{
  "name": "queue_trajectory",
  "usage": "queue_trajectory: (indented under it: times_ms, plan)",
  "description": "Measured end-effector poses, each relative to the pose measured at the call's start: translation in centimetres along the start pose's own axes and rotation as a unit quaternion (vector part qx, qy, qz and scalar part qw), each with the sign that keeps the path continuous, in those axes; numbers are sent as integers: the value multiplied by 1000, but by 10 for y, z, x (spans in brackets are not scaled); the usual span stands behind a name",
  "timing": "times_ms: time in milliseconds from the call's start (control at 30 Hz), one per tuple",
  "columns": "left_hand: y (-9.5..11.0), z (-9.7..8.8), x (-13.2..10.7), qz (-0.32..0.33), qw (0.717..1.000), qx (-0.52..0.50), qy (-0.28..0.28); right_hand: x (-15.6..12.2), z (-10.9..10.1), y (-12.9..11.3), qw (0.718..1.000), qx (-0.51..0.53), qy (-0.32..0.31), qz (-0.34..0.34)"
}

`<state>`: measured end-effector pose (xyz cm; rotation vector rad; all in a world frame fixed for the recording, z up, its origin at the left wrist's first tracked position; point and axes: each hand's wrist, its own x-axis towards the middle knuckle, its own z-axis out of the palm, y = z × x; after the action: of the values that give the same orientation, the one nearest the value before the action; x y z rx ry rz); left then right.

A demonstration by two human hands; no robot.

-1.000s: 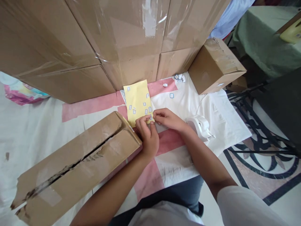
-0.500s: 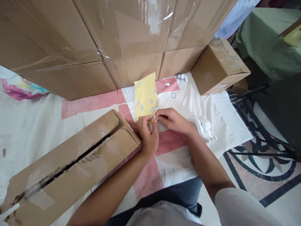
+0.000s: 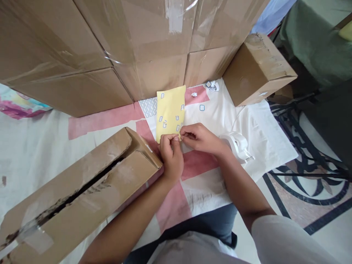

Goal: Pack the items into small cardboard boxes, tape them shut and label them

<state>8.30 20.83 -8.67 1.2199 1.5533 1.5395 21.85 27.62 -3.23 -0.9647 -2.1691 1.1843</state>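
Observation:
A yellow paper sheet (image 3: 170, 104) bearing several small outlined labels leans in front of the large carton. My left hand (image 3: 172, 156) is closed on its lower edge, thumb and index finger pinched together. Close by, my right hand (image 3: 199, 137) is pinched at the sheet's lower right corner; whatever lies between its fingertips is too small to make out. To the right of the sheet, a single small label (image 3: 202, 107) lies on the white cloth. A white tape dispenser (image 3: 238, 146) rests beside my right forearm.
Taped cardboard cartons (image 3: 162, 73) form a wall behind. A long, torn-seamed box (image 3: 110, 172) lies at left, and a smaller box (image 3: 258, 69) stands at right. Printed white paper (image 3: 148, 107) and small scraps (image 3: 212, 86) lie on the cloth. A colourful packet (image 3: 22, 104) sits far left.
My right fingertips have drawn slightly apart from my left ones at the sheet's lower edge. The view has shifted slightly.

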Motion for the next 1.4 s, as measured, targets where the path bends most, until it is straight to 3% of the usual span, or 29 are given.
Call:
queue_trajectory:
  times_ms: [167,500,767,1400]
  plan:
    - [-1,-1,0,-3,1000,-7,1,0,1,2,1000,10,3,1]
    - [-2,0,0,-11,1000,-9,1,8,15,4,987,124,61,85]
    - [2,0,0,-20,1000,-11,14,10,29,5,970,193,113,93]
    - [6,0,0,-45,998,-43,26,10,49,5,953,227,175,94]
